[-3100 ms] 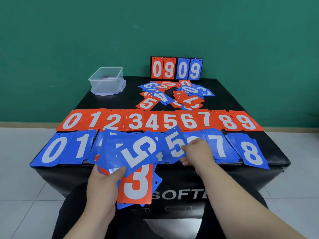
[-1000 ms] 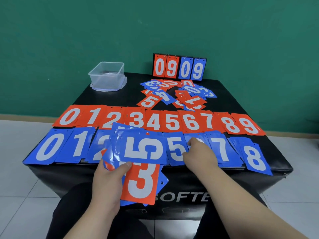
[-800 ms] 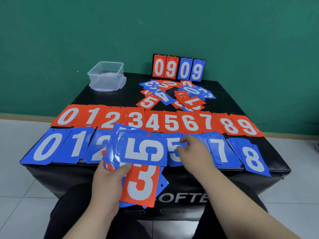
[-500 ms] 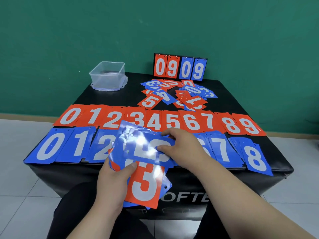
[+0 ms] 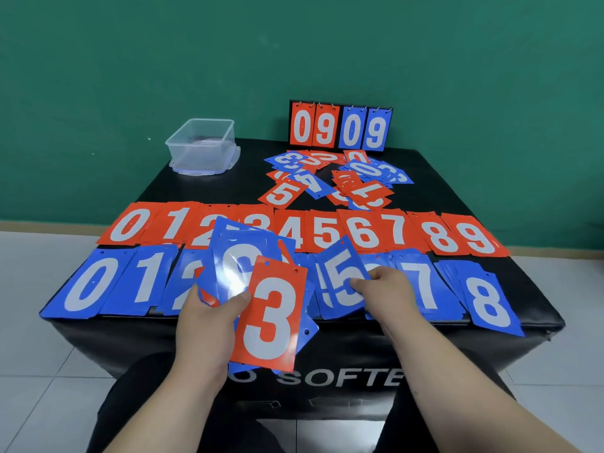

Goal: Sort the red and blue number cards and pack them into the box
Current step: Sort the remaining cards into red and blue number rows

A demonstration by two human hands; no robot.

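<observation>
Currently the right hand (image 5: 385, 289) pinches the blue 5 card (image 5: 340, 273), just left of the blue 7 stack (image 5: 425, 286) in the near row; long axis near-to-far, slightly skewed; the left hand (image 5: 209, 318) grips the card fan (image 5: 235, 256), red 3 card (image 5: 271, 315) foremost; the box (image 5: 201, 145) stands far left.

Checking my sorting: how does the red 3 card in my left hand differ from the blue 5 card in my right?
The red 3 card is red, the blue 5 card blue. The left hand grips the red 3 card atop a stack; the right hand holds the blue 5 card tilted over the blue row. Both show white digits.
</observation>
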